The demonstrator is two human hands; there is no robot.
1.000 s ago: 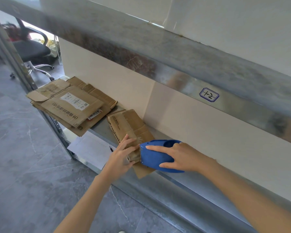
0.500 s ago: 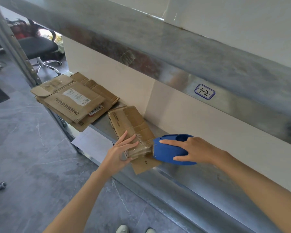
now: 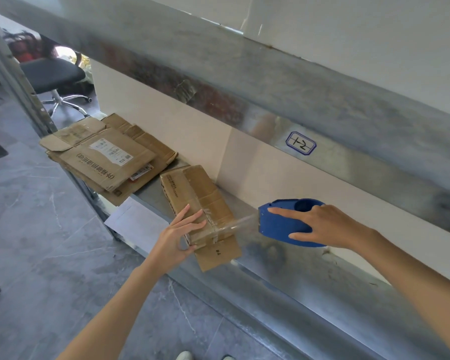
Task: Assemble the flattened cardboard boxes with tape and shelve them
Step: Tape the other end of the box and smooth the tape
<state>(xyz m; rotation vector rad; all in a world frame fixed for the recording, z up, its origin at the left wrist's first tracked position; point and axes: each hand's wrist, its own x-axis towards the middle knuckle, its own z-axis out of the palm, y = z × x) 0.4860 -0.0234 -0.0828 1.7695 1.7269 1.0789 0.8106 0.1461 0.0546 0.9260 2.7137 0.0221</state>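
- The small cardboard box (image 3: 192, 201) sits on the metal shelf (image 3: 296, 276), its near end jutting out over the shelf's front edge, an open flap marked "#4" sticking out below.
- The left hand (image 3: 178, 240) grips that near end: fingers laid across the top, thumb tucked against the end face.
- The right hand (image 3: 320, 227) is wrapped round the blue tape dispenser (image 3: 278, 224), index finger stretched along its top, thumb on the lower side. The dispenser is off to the right of the box, apart from it.
- A strip of clear tape (image 3: 234, 226) runs taut from the dispenser's nose to the box's near end, just beside the left fingertips.
- The two hands are apart, one at each end of the tape.
- Further left on the same shelf lies a stack of flattened cardboard boxes (image 3: 107, 157), hanging over the edge.
- The beam above carries a label (image 3: 300, 142) in a blue frame.
- An office chair (image 3: 52, 76) stands on the grey floor beyond the shelf.
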